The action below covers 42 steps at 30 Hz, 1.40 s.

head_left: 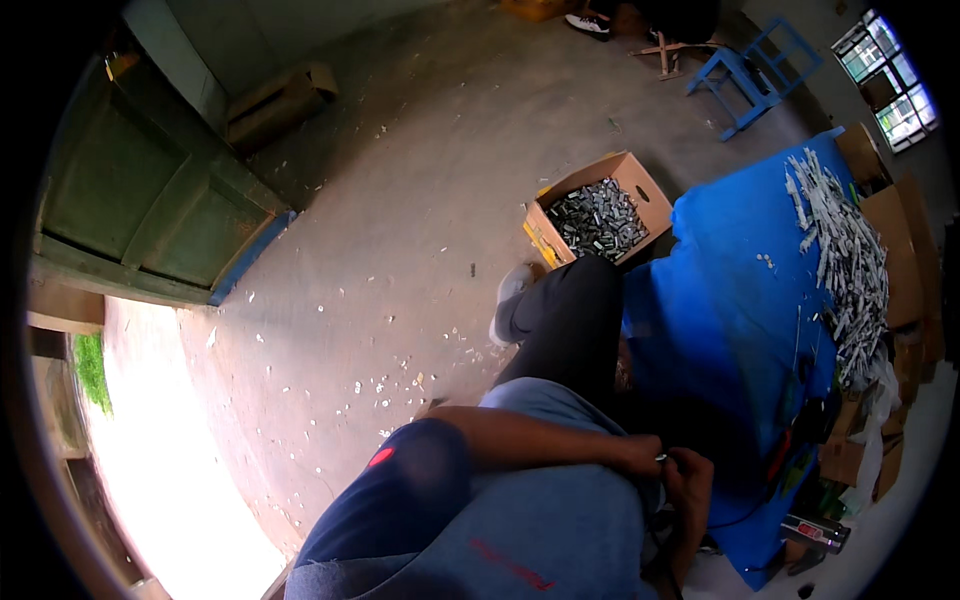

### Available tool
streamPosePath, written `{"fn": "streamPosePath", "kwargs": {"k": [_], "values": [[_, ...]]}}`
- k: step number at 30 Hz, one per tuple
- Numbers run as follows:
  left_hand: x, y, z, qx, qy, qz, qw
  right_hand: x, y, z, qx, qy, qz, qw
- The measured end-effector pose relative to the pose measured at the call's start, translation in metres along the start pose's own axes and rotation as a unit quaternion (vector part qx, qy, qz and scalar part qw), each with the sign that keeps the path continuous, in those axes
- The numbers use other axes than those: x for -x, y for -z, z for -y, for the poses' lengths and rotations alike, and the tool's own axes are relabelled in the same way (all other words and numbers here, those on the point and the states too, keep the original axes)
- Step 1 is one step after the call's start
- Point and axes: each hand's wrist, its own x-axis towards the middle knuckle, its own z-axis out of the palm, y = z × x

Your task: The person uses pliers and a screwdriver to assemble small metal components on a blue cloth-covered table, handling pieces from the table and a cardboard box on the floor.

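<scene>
Close to my lap, at the near edge of the blue-covered table, my left hand (637,456) and my right hand (690,476) come together. A small pale, shiny piece (661,458) shows between their fingertips, too small to name. The fingers of my left hand are closed, and those of my right hand are bent in a pinch against it. On the right of the blue cover (735,265) lies a heap of thin whitish-grey strips (850,265). Past my knee, a cardboard box (655,193) on the floor holds many small dark metallic cylinders (598,218).
A black cylindrical can or tool (815,532) sits at the table's near right. Cardboard pieces (905,240) stand behind the strips. A blue chair (750,85) is at the far right, near another person's shoe (588,25). White scraps litter the floor by a green door (150,190).
</scene>
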Motion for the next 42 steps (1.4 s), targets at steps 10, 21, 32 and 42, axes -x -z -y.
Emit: {"fn": "streamPosePath", "kwargs": {"k": [10, 21, 32, 42], "values": [[0.01, 0.029, -0.005, 0.139, 0.081, 0.087, 0.983, -0.014, 0.0, 0.029, 0.066, -0.021, 0.017, 0.997], [-0.014, 0.018, 0.031, 0.116, -0.025, -0.039, 0.992, -0.041, -0.004, 0.062, 0.118, -0.011, 0.061, 0.991], [-0.032, 0.01, 0.051, 0.191, -0.064, -0.081, 0.976, -0.068, -0.005, 0.045, 0.192, 0.066, 0.113, 0.973], [-0.033, 0.009, 0.053, 0.138, -0.025, -0.075, 0.987, -0.064, -0.01, 0.044, 0.172, 0.015, 0.101, 0.98]]}}
